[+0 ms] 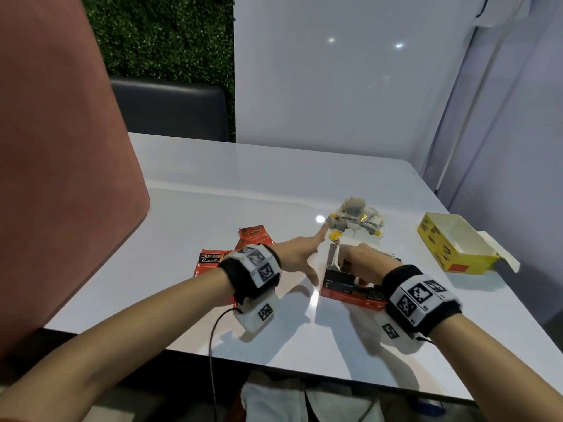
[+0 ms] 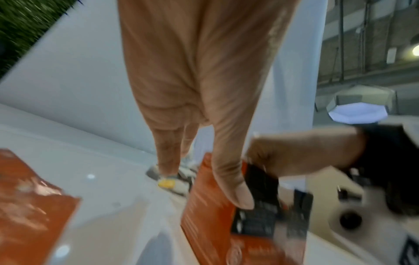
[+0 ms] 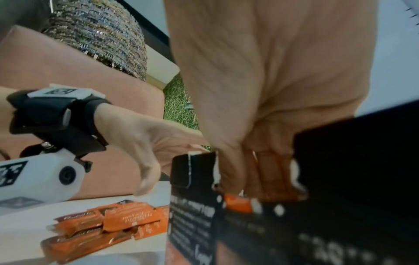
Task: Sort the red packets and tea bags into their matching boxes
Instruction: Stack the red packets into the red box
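In the head view, the left hand [image 1: 300, 254] is seen stretched flat with fingers straight, released and holding nothing, its fingertips reaching toward the heap of white paper tea bags with yellow tags [image 1: 356, 222]. The right hand [image 1: 364, 263] is seen curled, its fingers dipped into the open red and black cardboard box [image 1: 347, 290] on the glossy white surface [image 1: 213, 190]. Red foil packets [image 1: 210, 261] are spread to the left of that box, partly covered by the left wrist; three can be made out. An open yellow cardboard box [image 1: 447, 249] lies well apart to the right. Two boxes are counted. A pink chair back and a dark seat stand beyond the left edge.

In the left wrist view, the left hand [image 2: 192, 100] is shown with straight fingers over the tea bags [image 2: 167, 182], its thumb lying across the red and black box [image 2: 226, 224]. Contact cannot be told through the blur. One red packet [image 2: 29, 206] lies at the left.

In the right wrist view, the right hand [image 3: 267, 111] is shown with fingers bent down inside the box [image 3: 272, 233], grasping a red packet [image 3: 238, 204] there. The left hand [image 3: 145, 143] hangs above about four loose red packets [image 3: 108, 227].
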`<state>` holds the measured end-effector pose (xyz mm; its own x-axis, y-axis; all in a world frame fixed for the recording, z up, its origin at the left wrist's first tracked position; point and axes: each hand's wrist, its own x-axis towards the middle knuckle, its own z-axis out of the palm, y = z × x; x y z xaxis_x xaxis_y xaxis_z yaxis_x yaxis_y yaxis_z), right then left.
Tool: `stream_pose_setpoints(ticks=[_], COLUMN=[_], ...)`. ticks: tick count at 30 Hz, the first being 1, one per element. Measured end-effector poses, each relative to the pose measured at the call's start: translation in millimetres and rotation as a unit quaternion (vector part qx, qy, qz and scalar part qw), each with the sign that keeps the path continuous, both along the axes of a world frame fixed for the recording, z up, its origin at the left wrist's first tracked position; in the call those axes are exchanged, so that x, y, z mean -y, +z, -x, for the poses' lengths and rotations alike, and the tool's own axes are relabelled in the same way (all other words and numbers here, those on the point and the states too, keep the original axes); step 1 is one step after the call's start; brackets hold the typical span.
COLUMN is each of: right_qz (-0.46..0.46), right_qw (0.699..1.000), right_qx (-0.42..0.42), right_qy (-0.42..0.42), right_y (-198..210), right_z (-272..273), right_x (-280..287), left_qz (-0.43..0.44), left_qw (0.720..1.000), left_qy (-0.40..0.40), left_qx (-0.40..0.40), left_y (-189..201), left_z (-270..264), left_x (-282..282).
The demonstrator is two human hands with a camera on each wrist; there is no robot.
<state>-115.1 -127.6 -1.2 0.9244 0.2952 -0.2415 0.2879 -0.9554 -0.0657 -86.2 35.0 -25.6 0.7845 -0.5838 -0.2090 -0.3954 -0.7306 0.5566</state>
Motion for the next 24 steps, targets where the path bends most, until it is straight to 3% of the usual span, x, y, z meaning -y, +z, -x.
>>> stream_pose_setpoints(ticks=[3,6,8,10,12,15,19,24], right_qz=[-0.009,-0.003,-0.103,-0.235,-0.280,-0.199,-0.088,-0.008], right_qw=[0.999,0.995,0.984,0.966,0.956,0.974,0.992,0.995], right_qx=[-0.007,0.099,0.136,0.080,0.003,-0.049,-0.042,-0.030], right_qy=[-0.036,-0.009,0.043,0.076,0.092,0.101,0.086,0.094], right_y=[4.7,20.4,28.6,28.1,16.4,-12.6,-33.1,-47.3], right_z=[-0.4,8.3,18.5,25.6,24.0,6.5,-20.0,-27.0], right_x=[8.1,6.4,-8.0,-30.6,-56.8,-95.0,-130.5,-147.3], left_qz=[0.052,0.079,0.095,0.085,0.059,-0.023,-0.132,-0.223], left_qw=[0.997,0.986,0.971,0.954,0.944,0.949,0.954,0.953], left_qy=[0.062,0.146,0.210,0.278,0.322,0.314,0.251,0.186], left_qx=[-0.005,-0.023,-0.059,-0.069,-0.046,0.013,0.097,0.087], left_y=[16.8,24.3,15.3,2.3,-7.2,-10.0,-14.8,-24.7], left_z=[8.6,20.3,28.9,37.1,45.4,58.3,56.3,34.5], left_x=[-45.6,-110.5,-149.3,-173.6,-181.9,-171.2,-151.7,-137.1])
